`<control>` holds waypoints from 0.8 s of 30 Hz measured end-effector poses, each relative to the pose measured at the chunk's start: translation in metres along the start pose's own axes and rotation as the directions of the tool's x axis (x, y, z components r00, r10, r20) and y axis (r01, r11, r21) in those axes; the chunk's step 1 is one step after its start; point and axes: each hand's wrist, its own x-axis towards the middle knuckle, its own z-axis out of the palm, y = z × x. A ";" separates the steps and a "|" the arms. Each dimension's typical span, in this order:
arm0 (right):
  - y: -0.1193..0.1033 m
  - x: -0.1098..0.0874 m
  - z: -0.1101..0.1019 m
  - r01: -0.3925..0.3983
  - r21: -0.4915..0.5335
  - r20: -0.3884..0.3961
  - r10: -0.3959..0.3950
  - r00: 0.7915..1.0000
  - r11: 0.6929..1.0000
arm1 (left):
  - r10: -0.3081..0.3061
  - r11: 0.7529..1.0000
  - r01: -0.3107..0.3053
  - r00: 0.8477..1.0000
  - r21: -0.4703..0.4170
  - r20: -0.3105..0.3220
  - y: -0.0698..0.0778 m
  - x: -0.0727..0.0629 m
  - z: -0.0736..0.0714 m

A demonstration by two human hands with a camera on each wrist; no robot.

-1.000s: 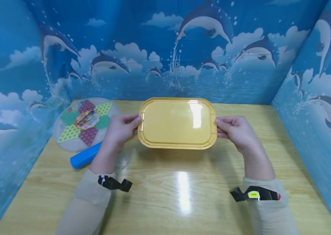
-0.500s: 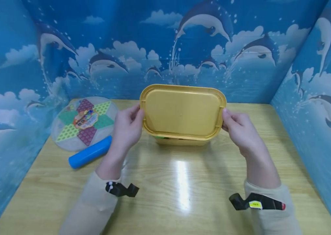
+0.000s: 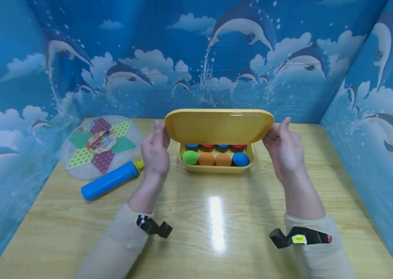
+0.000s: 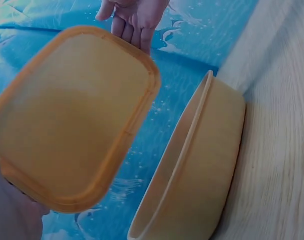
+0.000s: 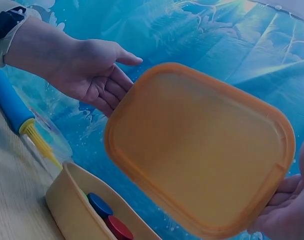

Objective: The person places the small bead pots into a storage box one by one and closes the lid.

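A yellow plastic lid [image 3: 218, 126] is tilted up on edge above a yellow box [image 3: 216, 169]. At the lid's left end is my left hand [image 3: 156, 149], fingers behind the rim and thumb standing off it. My right hand [image 3: 285, 149] supports the other end likewise, thumb raised and fingers lying against the lid. Inside the box sit round-topped pieces in rows, among them a green one [image 3: 190, 157], an orange one [image 3: 206, 159] and a blue one [image 3: 240, 159]. Behind them, red and blue tops are partly covered by the lid.
Left of the box lies a blue pump [image 3: 109, 181] with a yellow nozzle. Beyond it is a round Chinese checkers board [image 3: 100, 147] with a star pattern. Dolphin-print cloth [image 3: 196, 50] encloses the wooden table [image 3: 182, 232] at the back and sides.
The lid has come up off the box and tipped back, uncovering the coloured round tops. Both thumbs have lifted from the lid. The pump's yellow nozzle now shows.
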 end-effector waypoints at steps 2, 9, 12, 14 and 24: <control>0.002 0.000 0.001 0.022 0.053 -0.027 -0.020 0.999 0.998 | -0.009 0.996 0.006 0.999 -0.090 -0.033 -0.002 0.000 0.002; 0.008 0.002 0.005 0.055 0.160 -0.098 -0.040 0.994 0.986 | -0.002 0.996 -0.007 0.994 -0.084 -0.106 -0.007 0.001 0.002; 0.011 0.003 0.006 0.056 0.149 -0.097 -0.041 0.994 0.987 | -0.073 0.997 0.069 0.991 -0.039 -0.111 -0.007 0.002 0.001; 0.011 0.003 0.005 0.055 0.137 -0.091 -0.043 0.995 0.989 | -0.131 0.991 0.128 0.987 -0.034 -0.094 -0.005 0.003 0.000; 0.003 0.000 -0.008 -0.046 0.133 0.101 0.032 0.994 0.990 | -0.256 0.967 0.251 0.936 0.050 0.240 0.015 0.008 -0.014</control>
